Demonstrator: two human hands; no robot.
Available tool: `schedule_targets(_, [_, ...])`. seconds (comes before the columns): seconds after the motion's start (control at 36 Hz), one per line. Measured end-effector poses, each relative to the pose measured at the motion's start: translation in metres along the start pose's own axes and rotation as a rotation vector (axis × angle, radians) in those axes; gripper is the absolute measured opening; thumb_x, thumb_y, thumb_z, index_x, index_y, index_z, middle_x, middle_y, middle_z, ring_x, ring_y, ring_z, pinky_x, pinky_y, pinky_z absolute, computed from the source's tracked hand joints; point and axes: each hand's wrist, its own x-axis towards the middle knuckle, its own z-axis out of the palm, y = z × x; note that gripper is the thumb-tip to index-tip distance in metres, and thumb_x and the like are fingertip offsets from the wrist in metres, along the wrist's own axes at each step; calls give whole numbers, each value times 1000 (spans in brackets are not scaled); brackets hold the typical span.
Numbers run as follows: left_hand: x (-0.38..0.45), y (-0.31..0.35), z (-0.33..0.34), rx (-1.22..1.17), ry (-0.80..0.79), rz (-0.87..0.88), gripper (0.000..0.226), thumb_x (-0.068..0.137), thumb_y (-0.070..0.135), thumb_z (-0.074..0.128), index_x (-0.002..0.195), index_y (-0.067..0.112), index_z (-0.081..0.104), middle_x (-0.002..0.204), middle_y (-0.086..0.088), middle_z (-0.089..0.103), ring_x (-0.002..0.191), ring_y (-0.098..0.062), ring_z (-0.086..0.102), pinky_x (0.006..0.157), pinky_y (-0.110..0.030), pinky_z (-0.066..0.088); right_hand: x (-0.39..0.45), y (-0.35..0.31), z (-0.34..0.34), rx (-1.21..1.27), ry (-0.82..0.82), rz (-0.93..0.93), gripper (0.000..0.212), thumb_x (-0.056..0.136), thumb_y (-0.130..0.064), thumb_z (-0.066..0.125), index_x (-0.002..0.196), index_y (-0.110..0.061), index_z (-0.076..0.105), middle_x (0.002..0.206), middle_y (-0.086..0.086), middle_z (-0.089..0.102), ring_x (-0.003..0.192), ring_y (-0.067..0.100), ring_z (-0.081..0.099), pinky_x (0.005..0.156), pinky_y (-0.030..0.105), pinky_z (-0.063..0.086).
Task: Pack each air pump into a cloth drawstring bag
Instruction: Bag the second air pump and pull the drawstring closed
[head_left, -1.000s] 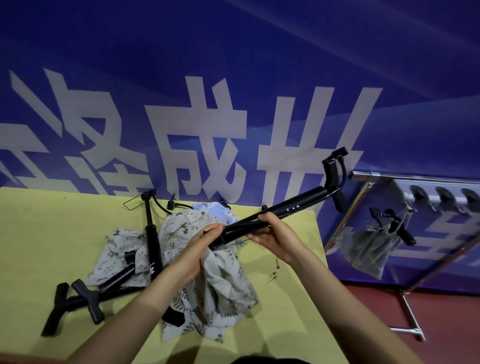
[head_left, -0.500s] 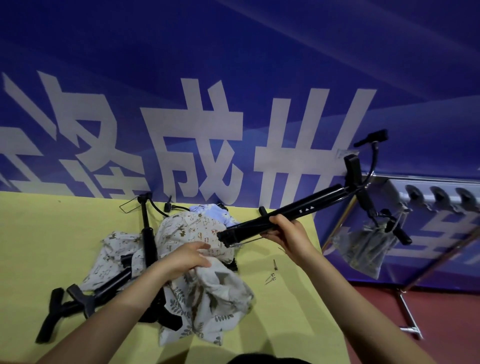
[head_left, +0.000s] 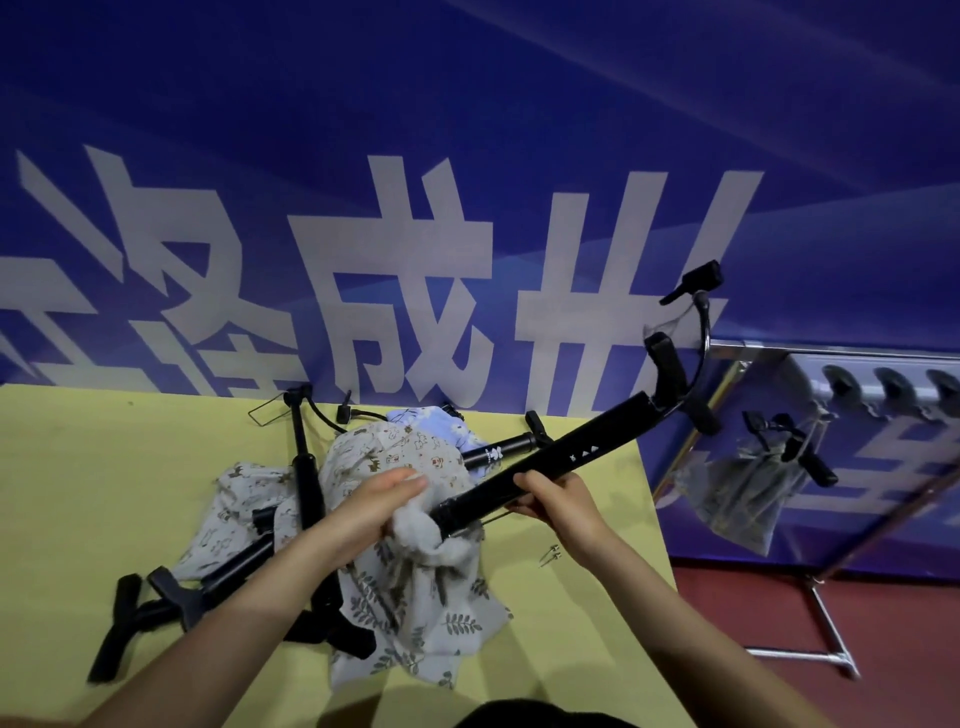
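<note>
Two black pumps (head_left: 176, 587) lie crossed on the yellow table (head_left: 78, 493) at 8 o'clock, handles toward the near left. A third pump (head_left: 306, 467) lies straight, pointing to 12 o'clock, partly on the cloth. A fourth pump (head_left: 506, 447) peeks out of the bags near 1 o'clock. That makes four resting pumps, and a fifth, the held pump (head_left: 566, 457), is in the air.

The pile of cloth bags (head_left: 395, 452) sits in the middle; I cannot count them for sure. The left hand (head_left: 379, 506) pinches the leaf bag (head_left: 431, 587) at its mouth, fingers curled into the cloth. The held pump's lower end touches that cloth, pointing to 7 o'clock. The right hand (head_left: 558, 499) wraps its fingers tight round the pump tube. The handle and hose stick up toward 2 o'clock.

Two small metal needles (head_left: 549, 556) lie on the table beside the right wrist. One packed bag (head_left: 748, 483) hangs on the metal rack (head_left: 810, 582) at 3 o'clock.

Half a second ago the pump's end hung above the cloth. Now it is lower and meets the bag, and the left hand has lifted the cloth up to it.
</note>
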Motion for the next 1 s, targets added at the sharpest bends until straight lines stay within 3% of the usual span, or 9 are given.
schedule_targets(0.08, [0, 4, 5, -198, 42, 6, 5, 93, 19, 59, 96, 22, 61, 106, 1, 64, 109, -18, 58, 98, -31, 45, -4, 5, 5, -92, -49, -30, 6, 81, -8, 68, 84, -3, 66, 73, 7, 67, 75, 23, 66, 77, 34, 58])
schedule_targets(0.17, [-6, 12, 15, -281, 21, 14, 12, 93, 15, 60, 104, 18, 62, 108, -1, 69, 101, -11, 63, 90, -25, 47, -8, 13, 15, -182, -78, -78, 5, 84, -4, 66, 85, -8, 69, 81, 5, 70, 78, 21, 68, 80, 38, 58])
schedule_targets(0.28, [-12, 26, 32, -327, 15, 56, 13, 94, 10, 56, 91, 20, 63, 81, 12, 71, 77, 4, 66, 67, -10, 49, -12, 16, 27, -296, -138, -131, 11, 82, -3, 69, 86, -12, 72, 83, -1, 71, 76, 8, 66, 74, 26, 54])
schedule_targets(0.44, [-7, 31, 22, -458, 136, 103, 33, 80, 27, 70, 111, 19, 63, 132, -8, 59, 128, -20, 51, 114, -40, 34, -20, 16, 33, -440, -328, -169, 18, 90, -21, 68, 102, -8, 68, 98, 4, 71, 90, 8, 66, 80, 25, 53])
schedule_targets(0.58, [-11, 31, 31, -586, 169, 87, 33, 95, 8, 53, 125, -4, 55, 121, -18, 63, 119, -27, 55, 111, -43, 37, -23, 11, 38, -491, -326, -320, 43, 92, -45, 51, 108, -5, 60, 102, 8, 65, 92, 5, 58, 86, 29, 48])
schedule_targets(0.67, [-14, 35, 39, -618, 146, 110, 31, 97, 10, 48, 122, -4, 58, 120, -20, 65, 120, -29, 57, 108, -42, 40, -21, 9, 40, -525, -239, -390, 67, 87, -58, 37, 137, -15, 46, 125, -6, 58, 115, 2, 53, 98, 22, 42])
schedule_targets(0.78, [-13, 41, 48, -652, 153, 133, 30, 98, 12, 48, 124, 1, 58, 124, -18, 64, 120, -26, 59, 108, -42, 41, -18, 8, 40, -598, -157, -438, 53, 98, -53, 26, 144, -28, 35, 130, -5, 58, 116, 10, 55, 96, 30, 45])
schedule_targets(0.89, [-16, 54, 61, -574, 194, 199, 17, 99, 7, 46, 99, 13, 62, 94, -1, 72, 86, -6, 69, 79, -22, 52, -19, 6, 41, -598, -144, -394, 64, 95, -63, 14, 134, -24, 47, 122, 2, 63, 109, 16, 58, 95, 42, 46])
schedule_targets(1.0, [-12, 57, 63, -455, 296, 232, 31, 101, 28, 44, 119, 8, 60, 114, -5, 67, 102, -11, 63, 88, -24, 48, -22, 6, 42, -579, -171, -380, 64, 93, -62, 14, 138, -29, 47, 127, -10, 59, 116, 4, 54, 98, 30, 44])
